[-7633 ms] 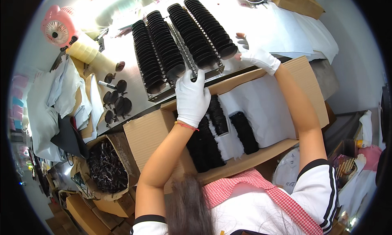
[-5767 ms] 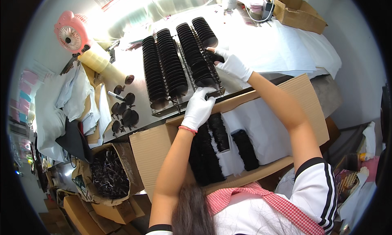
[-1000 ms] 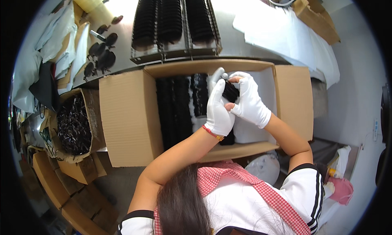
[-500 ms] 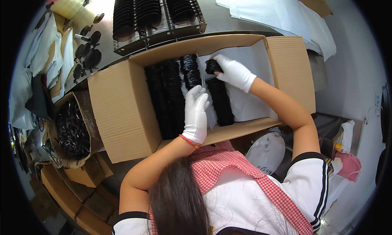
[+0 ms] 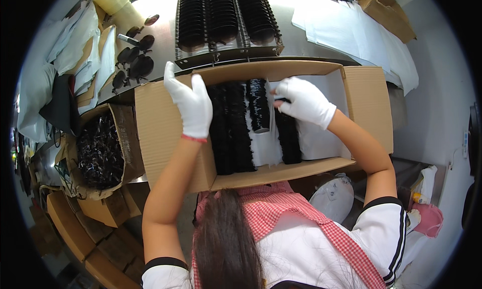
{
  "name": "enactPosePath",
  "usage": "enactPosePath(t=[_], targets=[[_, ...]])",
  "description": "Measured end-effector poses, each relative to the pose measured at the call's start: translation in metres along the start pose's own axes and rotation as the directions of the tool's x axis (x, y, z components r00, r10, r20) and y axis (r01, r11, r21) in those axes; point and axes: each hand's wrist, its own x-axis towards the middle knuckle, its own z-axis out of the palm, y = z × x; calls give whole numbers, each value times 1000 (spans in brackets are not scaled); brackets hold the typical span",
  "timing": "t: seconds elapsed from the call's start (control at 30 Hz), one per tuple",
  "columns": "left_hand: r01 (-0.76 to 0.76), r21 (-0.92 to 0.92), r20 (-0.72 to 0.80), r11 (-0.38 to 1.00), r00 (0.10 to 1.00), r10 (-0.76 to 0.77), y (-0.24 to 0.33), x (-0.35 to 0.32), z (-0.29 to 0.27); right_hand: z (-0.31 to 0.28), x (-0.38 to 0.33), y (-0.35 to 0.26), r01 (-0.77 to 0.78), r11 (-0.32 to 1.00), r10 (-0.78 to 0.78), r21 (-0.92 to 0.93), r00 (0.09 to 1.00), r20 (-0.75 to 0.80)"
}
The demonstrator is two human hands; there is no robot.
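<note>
Head view, open brown cardboard box at frame centre lined with white paper, black lens rows stacked inside, gloved left hand flat and released on box's left flap, gloved right hand pinching the paper edge beside one row.

The right hand hides its fingertips and the black stack's top end. The rack beyond is cut off by the upper edge.

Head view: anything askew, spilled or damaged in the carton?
Nothing spilled or damaged. In the cardboard carton the black stacks lie in straight rows; the shorter stack ends partway. The white paper liner bunches up near the right hand.
</note>
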Motion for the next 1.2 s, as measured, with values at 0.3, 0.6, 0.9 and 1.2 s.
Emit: enactPosePath(t=[0.3,0.6,0.9,1.2], targets=[[333,-12,48,943,942,-332,-50,73,37,-32,135,-65,-122,609,446,784,870,-211],[228,-1,147,974,963,-225,-50,69,28,-23,177,-29,-91,850,286,520,908,-308],[217,50,102,975,970,-222,-42,65,27,0,174,-44,-5,912,233,410,829,-509],[250,96,82,963,963,-258,-39,64,31,41,181,-56,46,998,-7,30,641,-768]])
